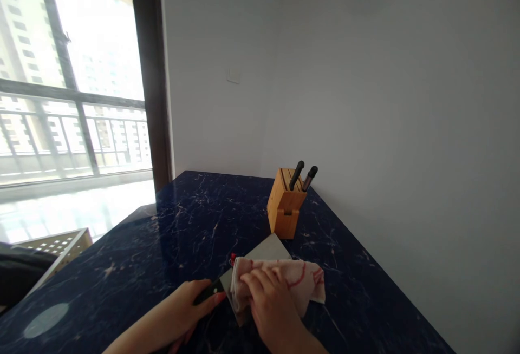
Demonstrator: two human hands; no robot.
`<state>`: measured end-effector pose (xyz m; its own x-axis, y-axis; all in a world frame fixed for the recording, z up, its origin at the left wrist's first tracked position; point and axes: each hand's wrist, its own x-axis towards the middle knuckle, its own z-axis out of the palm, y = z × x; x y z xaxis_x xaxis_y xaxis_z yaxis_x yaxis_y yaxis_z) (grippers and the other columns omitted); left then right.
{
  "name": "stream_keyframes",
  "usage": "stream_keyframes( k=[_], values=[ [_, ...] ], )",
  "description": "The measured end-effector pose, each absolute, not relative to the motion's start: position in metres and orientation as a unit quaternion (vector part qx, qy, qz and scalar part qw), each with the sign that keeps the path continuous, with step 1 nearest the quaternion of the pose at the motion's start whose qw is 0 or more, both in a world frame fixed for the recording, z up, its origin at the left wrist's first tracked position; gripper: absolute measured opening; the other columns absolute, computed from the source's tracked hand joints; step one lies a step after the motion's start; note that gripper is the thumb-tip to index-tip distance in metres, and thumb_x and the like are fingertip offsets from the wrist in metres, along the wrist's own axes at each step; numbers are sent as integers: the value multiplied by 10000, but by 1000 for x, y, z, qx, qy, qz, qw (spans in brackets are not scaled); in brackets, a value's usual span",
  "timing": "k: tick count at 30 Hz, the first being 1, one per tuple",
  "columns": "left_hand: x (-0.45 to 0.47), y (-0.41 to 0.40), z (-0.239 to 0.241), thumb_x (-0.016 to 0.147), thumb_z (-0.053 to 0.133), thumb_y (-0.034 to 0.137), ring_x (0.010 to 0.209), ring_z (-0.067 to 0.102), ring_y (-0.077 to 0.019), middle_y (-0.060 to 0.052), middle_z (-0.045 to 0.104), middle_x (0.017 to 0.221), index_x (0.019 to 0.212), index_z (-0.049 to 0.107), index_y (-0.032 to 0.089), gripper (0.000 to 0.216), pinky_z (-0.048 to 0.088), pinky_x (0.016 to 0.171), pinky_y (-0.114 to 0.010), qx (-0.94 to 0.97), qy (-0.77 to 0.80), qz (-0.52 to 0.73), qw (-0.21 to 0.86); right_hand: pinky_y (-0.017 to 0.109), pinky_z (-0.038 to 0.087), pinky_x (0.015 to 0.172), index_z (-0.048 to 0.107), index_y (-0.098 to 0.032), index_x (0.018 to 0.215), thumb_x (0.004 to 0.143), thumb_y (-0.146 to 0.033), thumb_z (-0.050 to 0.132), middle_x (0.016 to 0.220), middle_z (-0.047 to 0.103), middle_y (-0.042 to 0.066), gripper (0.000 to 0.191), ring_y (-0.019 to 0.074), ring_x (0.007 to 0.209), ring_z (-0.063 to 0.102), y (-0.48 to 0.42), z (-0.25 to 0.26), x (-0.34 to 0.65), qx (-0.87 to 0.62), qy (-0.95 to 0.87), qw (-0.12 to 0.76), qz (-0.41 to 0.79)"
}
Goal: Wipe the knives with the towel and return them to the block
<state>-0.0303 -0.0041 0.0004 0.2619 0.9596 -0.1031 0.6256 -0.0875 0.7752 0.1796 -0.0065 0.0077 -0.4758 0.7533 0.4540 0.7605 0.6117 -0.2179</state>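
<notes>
While its handle (216,289) points near-left, the cleaver (272,247) slants lengthwise away rightward.

Cloth (298,278) on cleaver (271,247) (block (283,208) behind)

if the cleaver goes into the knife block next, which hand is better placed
Probably the left hand: it grips the cleaver handle, while the right hand holds a pale pink cloth over the blade.

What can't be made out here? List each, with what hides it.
All head view:
Cleaver blade, middle: covered by cloth and right hand.
Cleaver handle, rear: inside left hand.
Two handles: lower ends inside knife block.
Red thing: too small to identify.
Dark item: cut off by left edge.
</notes>
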Motion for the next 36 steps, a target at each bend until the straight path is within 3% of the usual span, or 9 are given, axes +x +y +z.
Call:
stream_keyframes(
  k=[2, 8, 13, 15, 18, 23, 26, 30, 36],
  values=[
    [-31, -3, 0, 717, 482, 564, 573, 573, -141, -1, 643, 638, 715, 609, 167, 417, 398, 492, -182, 710, 560, 233, 359, 369, 257, 871, 521, -256, 1036, 805, -87, 413, 984, 612, 4, 306, 188, 923, 510, -7, 5, 177, -422, -869, 255, -28],
    [-33, -4, -2, 730, 425, 601, 334, 498, -132, 25, 581, 456, 855, 591, 180, 471, 299, 314, -194, 674, 573, 183, 428, 388, 258, 838, 506, -284, 1093, 833, -119, 405, 1003, 630, 1, 324, 201, 933, 501, 0, 11, 193, -452, -859, 236, -43],
    [-32, -3, -1, 729, 433, 599, 407, 548, -136, 8, 622, 529, 803, 610, 180, 461, 349, 366, -191, 700, 574, 192, 380, 389, 232, 895, 480, -301, 1145, 785, -228, 510, 1156, 555, 5, 369, 211, 1031, 459, -4, 43, 212, -449, -860, 239, -36],
    [-32, -2, -1, 733, 432, 594, 455, 573, -141, -1, 640, 572, 788, 616, 180, 457, 370, 396, -189, 709, 570, 195, 366, 366, 268, 855, 530, -289, 1078, 779, -155, 468, 1107, 578, 9, 334, 197, 1003, 477, -1, 58, 232, -505, -827, 244, -42],
    [-32, -2, -1, 745, 393, 606, 389, 553, -142, 5, 615, 501, 825, 609, 176, 488, 336, 333, -187, 701, 577, 177, 380, 345, 299, 799, 543, -281, 1066, 682, -27, 432, 1085, 583, 10, 473, 199, 1000, 474, 11, 71, 280, -598, -770, 219, -46],
    [-31, -4, -1, 729, 404, 622, 323, 531, -139, 13, 583, 431, 802, 595, 168, 497, 295, 274, -174, 683, 580, 185, 403, 317, 357, 733, 523, -268, 1115, 590, -135, 583, 976, 602, 25, 544, 211, 897, 507, 30, 55, 344, -650, -733, 132, 148],
    [-31, -4, -1, 727, 399, 629, 302, 522, -146, 12, 565, 408, 800, 585, 167, 504, 285, 259, -177, 678, 575, 188, 417, 269, 382, 693, 587, -229, 993, 616, -250, 606, 926, 607, 10, 378, 166, 792, 518, 35, 41, 348, -579, -749, 164, 277],
    [-30, -4, 0, 723, 386, 637, 301, 510, -145, 14, 550, 404, 786, 574, 169, 508, 297, 261, -184, 678, 579, 181, 415, 247, 382, 662, 587, -173, 773, 641, -245, 561, 749, 602, -12, 153, 140, 712, 515, 40, 36, 335, -540, -718, 243, 364],
    [-27, -8, 9, 736, 371, 605, 302, 488, -130, 28, 537, 410, 797, 564, 170, 480, 288, 288, -190, 677, 593, 165, 403, 215, 349, 584, 544, -158, 677, 626, -277, 557, 629, 556, -28, 130, 107, 616, 487, 52, 56, 327, -558, -645, 276, 444]
  ],
)
